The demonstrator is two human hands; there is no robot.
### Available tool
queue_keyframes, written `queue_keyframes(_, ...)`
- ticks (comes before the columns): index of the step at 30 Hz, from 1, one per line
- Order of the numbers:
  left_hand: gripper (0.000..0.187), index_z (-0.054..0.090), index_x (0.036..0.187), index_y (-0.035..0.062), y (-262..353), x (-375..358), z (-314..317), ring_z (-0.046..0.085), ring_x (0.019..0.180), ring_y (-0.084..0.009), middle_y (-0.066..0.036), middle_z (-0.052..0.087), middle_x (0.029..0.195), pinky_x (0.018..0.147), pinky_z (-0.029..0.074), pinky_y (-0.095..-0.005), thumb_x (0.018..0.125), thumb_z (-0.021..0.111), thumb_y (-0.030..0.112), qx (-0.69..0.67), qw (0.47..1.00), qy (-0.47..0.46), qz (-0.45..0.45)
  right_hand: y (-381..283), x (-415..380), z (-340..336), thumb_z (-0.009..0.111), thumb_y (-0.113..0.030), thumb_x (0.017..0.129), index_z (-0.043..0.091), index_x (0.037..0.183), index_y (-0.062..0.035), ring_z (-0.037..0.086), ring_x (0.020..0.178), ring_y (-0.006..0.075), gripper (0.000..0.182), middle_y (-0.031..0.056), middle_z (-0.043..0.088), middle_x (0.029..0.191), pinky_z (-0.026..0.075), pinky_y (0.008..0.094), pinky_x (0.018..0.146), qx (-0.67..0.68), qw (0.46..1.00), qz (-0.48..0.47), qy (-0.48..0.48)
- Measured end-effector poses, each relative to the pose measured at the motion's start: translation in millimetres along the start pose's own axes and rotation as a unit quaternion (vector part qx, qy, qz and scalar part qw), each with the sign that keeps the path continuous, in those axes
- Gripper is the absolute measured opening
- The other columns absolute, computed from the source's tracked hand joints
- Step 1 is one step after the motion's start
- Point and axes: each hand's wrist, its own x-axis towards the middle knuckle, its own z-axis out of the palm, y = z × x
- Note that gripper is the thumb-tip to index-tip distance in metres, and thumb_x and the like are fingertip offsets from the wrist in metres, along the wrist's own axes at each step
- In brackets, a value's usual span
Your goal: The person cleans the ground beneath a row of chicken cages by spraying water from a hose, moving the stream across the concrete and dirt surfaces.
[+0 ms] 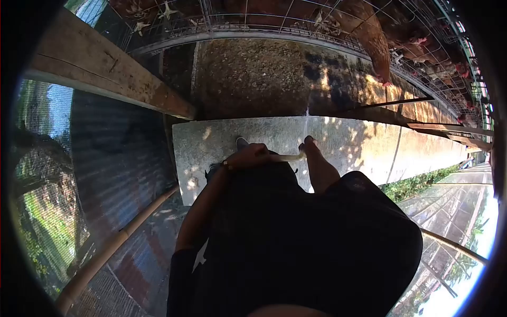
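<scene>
My left hand (251, 156), with a band on the wrist, is in front of my dark clothing, its fingers closed around one end of a pale, narrow, stick-like thing (287, 157). The exact kind of this thing I cannot make out. At its other end is my right hand (309, 145), small in view and partly in shadow, with the fingers curled in against the pale end. Beneath both hands lies a concrete walkway (264, 129). Part of a grey shoe (241, 141) shows just beyond my left hand.
Wire cages (248, 26) holding several brown hens (375, 39) run along the far side, above a strip of droppings (253, 74). A thick wooden beam (105, 68) slants in from the left. A bamboo pole (127, 230) and corrugated sheeting (116, 153) stand at left.
</scene>
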Motion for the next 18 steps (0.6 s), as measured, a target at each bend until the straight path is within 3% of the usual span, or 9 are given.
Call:
queue_keyframes(2,0.051,0.065,0.102,0.0017,-0.6,-2.5,0.6,0.061,0.092,-0.0167,-0.010,0.064,0.095,0.081,0.047,-0.0317,0.089,0.064,0.051,-0.005,1.000,-0.004,-0.009,7.5,6.5,-0.9,0.052,-0.017,0.084,0.059,0.103,-0.0046,0.048,0.048,0.0232,0.024,0.0129,0.055,0.077,0.038,0.0370,0.035,-0.021,1.000,-0.011,0.014)
queue_keyframes(3,0.051,0.065,0.102,0.0018,-3.5,2.5,-18.3,0.061,0.092,-0.0166,-0.010,0.064,0.095,0.081,0.047,-0.0318,0.089,0.064,0.051,0.005,1.000,0.003,-0.003,5.0,9.0,25.7,0.051,-0.016,0.084,0.059,0.102,-0.0043,0.048,0.047,0.0232,0.023,0.0132,0.055,0.076,0.038,0.0368,0.035,-0.058,0.998,-0.031,-0.019)
queue_keyframes(7,0.049,0.065,0.102,0.0027,-6.2,3.8,-16.9,0.061,0.092,-0.0163,-0.009,0.064,0.095,0.081,0.047,-0.0320,0.089,0.064,0.050,-0.010,1.000,-0.003,0.001,4.9,-0.2,13.5,0.050,-0.015,0.084,0.058,0.098,-0.0036,0.047,0.045,0.0235,0.020,0.0138,0.053,0.076,0.037,0.0366,0.035,-0.162,0.983,-0.068,-0.050)
queue_keyframes(10,0.048,0.065,0.102,0.0033,-10.7,9.6,-16.2,0.061,0.092,-0.0161,-0.009,0.064,0.095,0.082,0.047,-0.0321,0.089,0.065,0.050,-0.013,1.000,-0.005,0.008,-8.3,-25.5,14.1,0.050,-0.014,0.084,0.057,0.097,-0.0032,0.048,0.046,0.0241,0.019,0.0137,0.053,0.077,0.037,0.0372,0.034,-0.137,0.989,-0.040,-0.027)
queue_keyframes(14,0.056,0.064,0.099,0.0016,-17.9,7.5,-22.0,0.063,0.090,-0.0190,-0.012,0.067,0.095,0.080,0.048,-0.0335,0.086,0.064,0.056,-0.013,1.000,0.012,0.019,-3.4,-23.9,37.9,0.049,-0.015,0.084,0.057,0.095,-0.0024,0.047,0.046,0.0241,0.018,0.0143,0.053,0.078,0.038,0.0379,0.035,-0.005,0.999,0.029,0.016)
queue_keyframes(18,0.054,0.065,0.100,0.0018,-21.0,9.2,-25.0,0.062,0.092,-0.0188,-0.011,0.065,0.098,0.082,0.048,-0.0334,0.087,0.064,0.054,-0.014,1.000,0.009,0.021,0.2,-10.0,42.8,0.048,-0.015,0.084,0.056,0.093,-0.0020,0.049,0.047,0.0252,0.018,0.0152,0.053,0.075,0.038,0.0389,0.035,-0.058,0.996,0.039,-0.054)
